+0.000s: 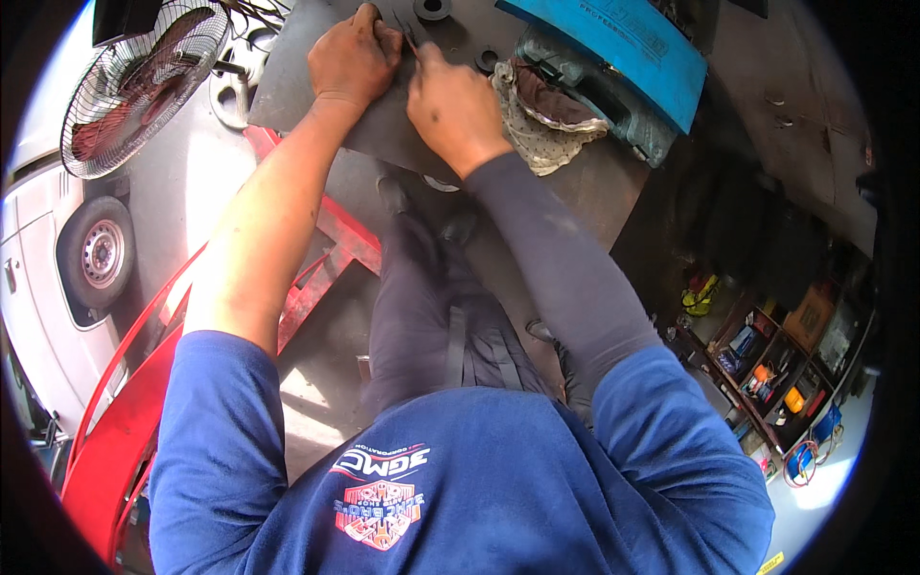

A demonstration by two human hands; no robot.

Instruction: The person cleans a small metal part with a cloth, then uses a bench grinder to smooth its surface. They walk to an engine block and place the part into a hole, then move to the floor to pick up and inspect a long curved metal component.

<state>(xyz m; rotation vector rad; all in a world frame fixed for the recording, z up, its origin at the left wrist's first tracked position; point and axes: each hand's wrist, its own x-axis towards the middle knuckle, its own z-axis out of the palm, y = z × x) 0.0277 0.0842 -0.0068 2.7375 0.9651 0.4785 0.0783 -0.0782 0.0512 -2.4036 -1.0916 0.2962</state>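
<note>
My right hand (455, 107) is closed round a slim pointed tool (410, 36), whose exact kind I cannot make out. Its thin end points away from me over a grey metal worktop (388, 125). Close beside it on the left, my left hand (353, 56) rests with its fingers curled in; whatever they hold or press is hidden. Just beyond the tool lies a dark round ring (432, 9). A smaller dark ring (488, 59) sits to the right, past my right knuckles.
Right of my hands, a crumpled, stained rag (551, 120) lies against an open blue tool case (623, 53). A caged fan (144, 91) stands at the far left, above a red metal frame (134, 441). A white vehicle (43, 259) and a cluttered shelf (776, 369) flank me.
</note>
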